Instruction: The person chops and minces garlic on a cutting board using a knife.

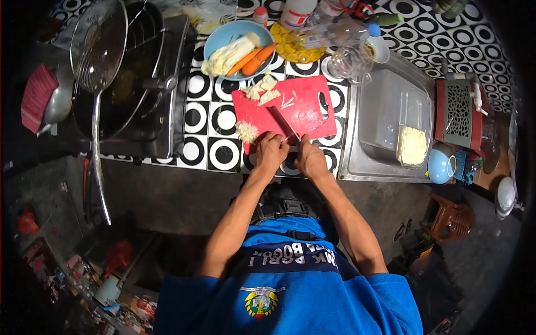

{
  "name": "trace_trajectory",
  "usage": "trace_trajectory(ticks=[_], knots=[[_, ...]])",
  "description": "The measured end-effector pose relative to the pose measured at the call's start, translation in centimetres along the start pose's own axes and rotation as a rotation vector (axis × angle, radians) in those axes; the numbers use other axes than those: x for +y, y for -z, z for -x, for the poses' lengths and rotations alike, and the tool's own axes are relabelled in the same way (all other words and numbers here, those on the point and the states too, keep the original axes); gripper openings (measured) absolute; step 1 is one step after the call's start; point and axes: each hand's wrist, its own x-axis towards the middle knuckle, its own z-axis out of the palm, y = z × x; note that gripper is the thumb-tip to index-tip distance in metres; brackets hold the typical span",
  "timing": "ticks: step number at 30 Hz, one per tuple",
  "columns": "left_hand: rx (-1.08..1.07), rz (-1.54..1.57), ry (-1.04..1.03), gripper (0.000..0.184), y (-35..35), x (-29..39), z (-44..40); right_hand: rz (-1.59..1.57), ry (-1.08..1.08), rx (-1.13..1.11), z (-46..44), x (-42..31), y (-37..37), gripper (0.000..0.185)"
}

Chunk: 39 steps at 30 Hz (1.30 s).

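My right hand [311, 159] is closed around the handle of a knife [283, 120], its blade slanting up and left across the red cutting board [301, 95]. Beside the blade, at the board's near edge, my left hand [271, 152] has its fingers bunched together; what they pinch is too small to make out. A few thin pale strips [287, 102] lie on the board past the blade. Finely chopped pale pieces [246, 132] are heaped at its left edge, and larger pale chunks [262, 89] sit at its far left corner.
Behind the board, a blue plate [215, 42] holds carrots [258, 60] and a pale leafy vegetable [231, 54]. A steel sink [349, 151] on the right contains a clear container of shredded pale food [412, 146]. A strainer [99, 50] and wok [125, 120] occupy the stove at left.
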Motion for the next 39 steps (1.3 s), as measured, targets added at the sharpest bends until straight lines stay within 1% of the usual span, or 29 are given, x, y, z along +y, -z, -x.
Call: trace_trajectory(ticks=[1, 5, 9, 10, 13, 14, 18, 23, 26, 29, 32, 33, 34, 39], knots=[[0.004, 0.001, -0.003, 0.012, 0.0, -0.1, 0.1, -0.008, -0.024, -0.042, -0.3, -0.1, 0.3, 0.049], [0.100, 0.061, -0.049, 0.007, -0.4, 0.0, 0.2, 0.003, -0.025, -0.033, -0.4, -0.5, 0.4, 0.047], [0.135, 0.020, -0.066, 0.007, -0.5, -0.1, 0.1, 0.048, -0.049, -0.047, -0.8, -1.7, 1.6, 0.047], [0.138, 0.028, -0.064, 0.007, -0.4, -0.1, 0.2, 0.029, -0.022, -0.018, -0.9, -1.1, 0.7, 0.048], [0.116, 0.033, -0.052, 0.006, -0.3, 0.1, -0.1, -0.014, -0.024, -0.049, -0.8, -0.7, -0.1, 0.049], [0.089, 0.018, -0.035, 0.007, -0.2, 0.1, 0.0, -0.015, -0.012, -0.016, -1.0, -0.6, -0.1, 0.050], [0.046, 0.044, -0.008, 0.007, 0.0, 0.2, 0.2, 0.028, -0.058, -0.035, -0.8, -1.2, -0.1, 0.050], [0.049, 0.003, -0.023, 0.007, 0.1, 0.1, -0.1, 0.020, -0.011, -0.031, -0.8, -1.3, 0.7, 0.050], [0.056, 0.010, -0.034, 0.006, -0.1, 0.0, 0.0, -0.004, 0.007, -0.005, -0.5, -0.8, -0.6, 0.050], [0.053, 0.018, -0.027, 0.006, 0.4, 0.3, -0.3, 0.010, -0.054, -0.061, -0.6, -2.1, 1.1, 0.047], [0.050, 0.034, -0.023, 0.006, 0.3, 0.5, 0.0, 0.016, -0.063, -0.059, -0.3, -1.7, 0.1, 0.047], [0.055, 0.029, -0.023, 0.005, 0.3, 0.5, -0.3, 0.026, -0.062, -0.057, -0.7, -1.6, 0.2, 0.047], [0.048, 0.021, -0.014, 0.005, 0.3, 0.3, 0.0, 0.020, -0.005, -0.012, -0.9, -1.2, 0.2, 0.046], [0.051, 0.026, -0.025, 0.005, 0.2, 0.3, -0.2, 0.040, -0.036, 0.009, -1.4, -1.4, 0.0, 0.045]])
